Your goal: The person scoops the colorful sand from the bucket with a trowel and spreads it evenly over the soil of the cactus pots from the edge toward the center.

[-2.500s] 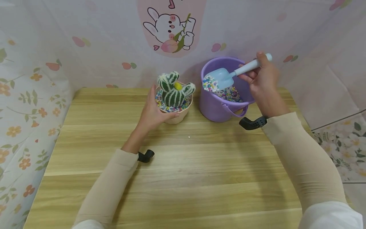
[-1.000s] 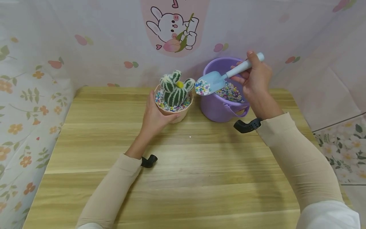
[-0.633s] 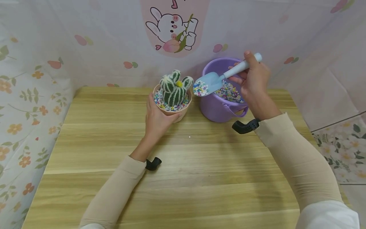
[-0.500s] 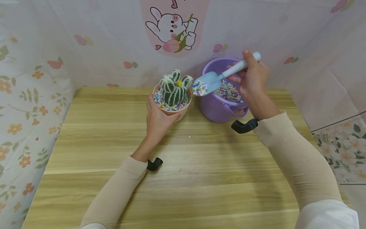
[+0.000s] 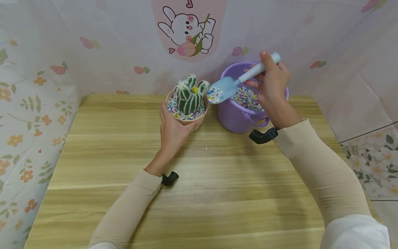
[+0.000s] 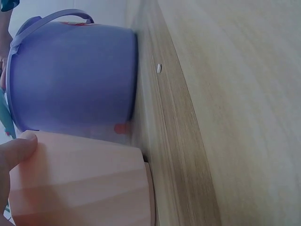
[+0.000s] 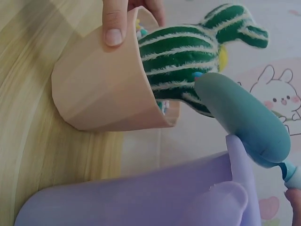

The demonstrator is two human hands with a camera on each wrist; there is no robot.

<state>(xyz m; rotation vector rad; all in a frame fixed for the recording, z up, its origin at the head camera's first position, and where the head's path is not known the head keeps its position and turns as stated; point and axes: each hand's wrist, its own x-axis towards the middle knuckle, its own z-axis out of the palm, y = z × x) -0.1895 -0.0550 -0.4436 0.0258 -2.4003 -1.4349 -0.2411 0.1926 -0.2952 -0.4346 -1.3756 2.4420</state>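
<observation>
My left hand (image 5: 174,133) grips the peach flowerpot (image 7: 103,84) from its left and near sides, thumb on the near wall. A green, white-striped toy cactus (image 5: 189,102) stands in it among multicoloured pebbles. My right hand (image 5: 274,81) holds a light blue trowel (image 5: 226,87) by its handle. Its scoop carries pebbles (image 5: 214,94) and reaches from over the bucket to the pot's right rim. In the right wrist view the scoop's underside overlaps the cactus; whether they touch I cannot tell. The purple bucket (image 5: 231,119) beneath holds more pebbles.
One small white pebble (image 5: 206,148) lies on the wooden table (image 5: 217,207) in front of the pot. Close behind pot and bucket hangs a printed cloth (image 5: 118,41) with a rabbit picture. The bucket's handle (image 5: 261,123) hangs down at its near right side.
The loaded trowel has moved left, from above the bucket to the pot's right rim. My left wrist has shifted slightly right and nearer, its hand still holding the pot.
</observation>
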